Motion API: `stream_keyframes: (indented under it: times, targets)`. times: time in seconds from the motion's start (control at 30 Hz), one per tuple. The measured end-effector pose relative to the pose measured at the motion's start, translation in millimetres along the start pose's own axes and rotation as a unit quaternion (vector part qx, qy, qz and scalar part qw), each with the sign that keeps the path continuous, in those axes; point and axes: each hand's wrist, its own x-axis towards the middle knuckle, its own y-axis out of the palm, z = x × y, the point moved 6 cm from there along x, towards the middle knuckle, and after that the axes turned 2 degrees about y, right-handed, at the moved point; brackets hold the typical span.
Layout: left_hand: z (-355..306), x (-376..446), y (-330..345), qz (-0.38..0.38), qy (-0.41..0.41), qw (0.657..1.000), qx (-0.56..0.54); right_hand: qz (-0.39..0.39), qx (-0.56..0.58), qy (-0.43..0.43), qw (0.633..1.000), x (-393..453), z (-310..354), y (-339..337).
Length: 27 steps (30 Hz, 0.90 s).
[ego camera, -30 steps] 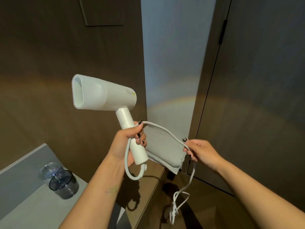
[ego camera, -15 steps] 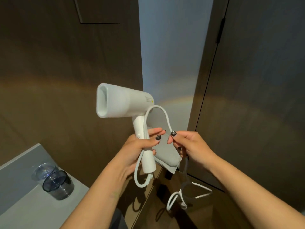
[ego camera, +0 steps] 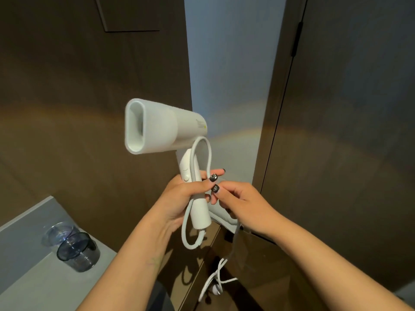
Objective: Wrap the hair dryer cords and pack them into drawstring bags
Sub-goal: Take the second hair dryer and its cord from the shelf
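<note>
1. The white hair dryer (ego camera: 161, 127) is held up in the air in front of a brown wall (ego camera: 56, 108), its wide nozzle opening turned to the left; its handle points downward and passes through the left hand (ego camera: 179, 198).
2. The left hand grips the handle with curled fingers, and the thumb presses the cord (ego camera: 207, 153) against the handle; the switch on the handle is visible just above the thumb.
3. The white cord leaves the bottom of the handle, makes a low loop below it, rises along the handle and makes a second loop above the fingers; then it goes to the right hand (ego camera: 242, 203).
4. The right hand pinches the cord between thumb and fingers, touching the left fingertips; the remaining cord hangs down from it to a loose tangle with the plug (ego camera: 216, 290) near the floor.
5. A grey fabric bag (ego camera: 224, 218) is partly hidden behind both hands; only its lower corner is visible.
6. At the lower left is a grey counter (ego camera: 45, 288); on it stand two transparent tinted cups (ego camera: 78, 254), touching each other, well apart from the dryer.
7. Behind the dryer a pale blue-grey wall strip (ego camera: 224, 63) runs vertically; to the right is a dark door (ego camera: 348, 108) with a hinge near the top.
</note>
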Motion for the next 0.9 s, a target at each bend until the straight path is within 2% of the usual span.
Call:
stream_keyframes:
  times: [0.1, 0.23, 0.3, 0.43, 0.53, 0.6, 0.77, 0.9]
  targets:
    - [-1.5, 2.4, 2.5, -0.007, 0.02, 0.997, -0.078, 0.001, 0.031, 0.005, 1.0, 2.9, 1.3, 2.8]
    - [-10.9, 8.5, -13.5, -0.064, 0.044, 0.98, -0.183, -0.001, 0.053, 0.019, 0.998, 1.3, -7.3, 4.2]
    - [-19.7, 6.9, -20.6, -0.088, 0.076, 0.963, -0.243, -0.002, 0.065, 0.031, 0.997, -2.5, -15.6, 2.5]
    - [-30.4, -3.2, -38.0, -0.184, 0.158, 0.918, -0.313, 0.003, 0.054, 0.052, 0.997, -10.3, -34.0, -3.7]
    - [-30.2, -8.5, -53.9, -0.263, 0.175, 0.881, -0.353, -0.005, 0.046, 0.079, 0.996, -15.7, -50.2, -13.4]
    - [-32.3, -9.9, -58.2, -0.267, 0.18, 0.876, -0.36, -0.012, 0.036, 0.089, 0.995, -17.2, -57.4, -20.2]
    - [-33.6, -7.1, -56.8, -0.214, 0.177, 0.876, -0.394, -0.064, 0.075, 0.143, 0.985, -21.1, -80.8, -39.7]
    - [-37.6, -4.8, -56.6, -0.183, 0.184, 0.878, -0.403, -0.104, 0.238, 0.213, 0.942, -29.7, -112.9, -41.7]
